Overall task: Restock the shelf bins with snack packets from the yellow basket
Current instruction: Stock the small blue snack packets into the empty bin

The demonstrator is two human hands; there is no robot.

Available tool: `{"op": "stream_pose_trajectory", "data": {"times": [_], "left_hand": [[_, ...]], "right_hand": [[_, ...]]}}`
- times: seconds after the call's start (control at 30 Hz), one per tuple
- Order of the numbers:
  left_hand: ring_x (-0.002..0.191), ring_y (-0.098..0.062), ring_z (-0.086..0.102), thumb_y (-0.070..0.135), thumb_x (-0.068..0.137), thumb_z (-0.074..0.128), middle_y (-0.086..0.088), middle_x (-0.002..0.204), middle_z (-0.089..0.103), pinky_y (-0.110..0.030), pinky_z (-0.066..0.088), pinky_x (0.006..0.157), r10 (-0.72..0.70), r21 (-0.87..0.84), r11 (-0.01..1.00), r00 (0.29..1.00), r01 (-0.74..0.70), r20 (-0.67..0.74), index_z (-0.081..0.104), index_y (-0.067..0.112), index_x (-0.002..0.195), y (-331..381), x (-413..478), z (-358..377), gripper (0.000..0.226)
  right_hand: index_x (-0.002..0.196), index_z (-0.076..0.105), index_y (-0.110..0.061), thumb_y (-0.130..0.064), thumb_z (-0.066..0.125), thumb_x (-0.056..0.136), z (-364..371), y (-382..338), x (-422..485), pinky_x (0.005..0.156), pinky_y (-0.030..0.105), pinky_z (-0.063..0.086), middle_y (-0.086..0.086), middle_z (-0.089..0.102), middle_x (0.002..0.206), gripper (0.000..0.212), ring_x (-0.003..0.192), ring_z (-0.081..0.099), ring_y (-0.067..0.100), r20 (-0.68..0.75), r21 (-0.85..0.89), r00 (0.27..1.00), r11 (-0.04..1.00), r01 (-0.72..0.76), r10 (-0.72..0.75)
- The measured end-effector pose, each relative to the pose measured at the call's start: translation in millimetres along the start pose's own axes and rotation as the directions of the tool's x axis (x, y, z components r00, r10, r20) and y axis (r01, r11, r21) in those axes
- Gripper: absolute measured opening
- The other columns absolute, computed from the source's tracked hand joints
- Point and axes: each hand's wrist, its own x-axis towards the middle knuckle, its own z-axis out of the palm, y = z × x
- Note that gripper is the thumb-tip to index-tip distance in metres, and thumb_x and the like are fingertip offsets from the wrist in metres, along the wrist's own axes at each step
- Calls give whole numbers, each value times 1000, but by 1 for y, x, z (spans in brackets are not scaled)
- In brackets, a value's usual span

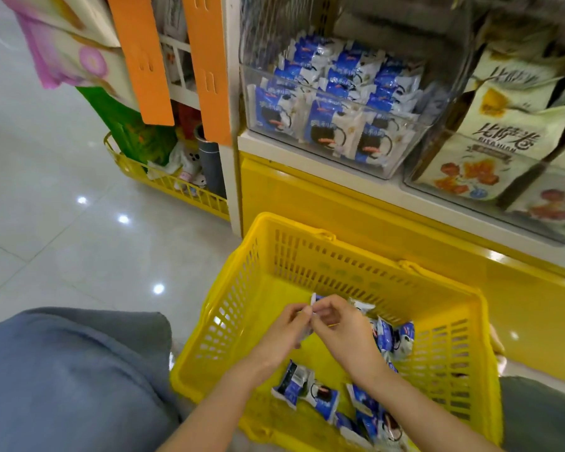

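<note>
The yellow basket (307, 256) stands on the floor below the shelf, with several blue-and-white snack packets (310, 391) lying in its bottom. Both hands are inside it, above the packets. My left hand (286, 332) and my right hand (338, 324) meet over one packet (314, 300), each pinching it with the fingertips; only its white top edge shows. Up on the shelf, a clear bin (402, 172) holds many of the same packets (327, 125), stacked upright.
A second clear bin (503, 213) to the right holds cream bags with orange print. A yellow base panel (307, 197) runs under the shelf. Left of the shelf stand orange hanging strips (209, 66) and a low yellow wire rack (163, 182). My knee (69, 380) is at lower left.
</note>
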Motion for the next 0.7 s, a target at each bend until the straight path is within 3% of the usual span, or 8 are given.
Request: {"op": "stream_pose_trajectory", "data": {"times": [0.07,0.13,0.23,0.3,0.37,0.47,0.6,0.7], "left_hand": [[110,-12,59,48,89,47,1,123,59,-31,52,87,-2,-127,992,992,18,129,50,20,123,-3,-4,-1,44],[102,-14,64,48,81,57,0,118,64,-31,55,80,25,-165,986,987,2,160,50,22,123,-4,-6,-4,50],[81,-15,68,26,87,62,-8,105,68,-24,55,63,43,-149,988,999,-43,-2,54,15,115,-6,-2,-9,31],[76,-12,65,15,90,59,-6,99,66,-20,53,56,41,-173,983,987,-68,-152,56,16,106,-9,5,-15,16],[73,-6,63,10,89,59,0,91,65,-17,52,54,36,-192,977,964,-89,-262,55,21,94,-13,9,-21,13],[70,-5,63,8,87,61,4,85,65,-16,52,54,5,-218,973,944,-81,-329,55,23,89,-17,14,-29,17],[70,-10,64,7,85,63,2,84,66,-17,53,52,-44,-238,970,943,-39,-331,55,25,89,-25,21,-30,20],[65,-10,65,8,85,64,2,80,65,-18,52,49,-89,-248,969,937,2,-337,55,23,87,-31,25,-29,18]], "right_hand": [[77,58,-32,-13,64,86,-3,-9,1,60,9,47,-13,65,74,22,69,62,-5,27,105,999,993,-48,46],[84,61,-26,-12,59,91,-7,-15,6,63,13,51,-8,68,81,16,70,65,-1,100,272,991,956,-109,84],[94,59,-24,-12,48,96,-10,-13,12,65,17,54,-7,69,86,17,72,68,6,79,427,995,900,-92,64],[94,55,-30,-12,47,96,-7,5,14,64,16,52,-10,67,86,20,69,65,2,-37,322,998,946,-41,56],[95,55,-30,-13,49,96,1,34,12,63,12,49,-11,65,90,18,73,62,2,-41,148,995,985,-88,95],[110,59,-16,-12,51,95,19,90,4,70,10,44,3,63,112,17,88,57,9,194,-134,940,957,-257,279],[137,40,-4,-16,52,96,42,142,-22,102,28,40,11,42,142,45,125,46,23,459,-316,744,872,-375,486],[134,42,-8,-15,56,94,55,159,-36,103,30,38,8,44,136,42,127,44,27,511,-353,678,848,-396,529]]}}
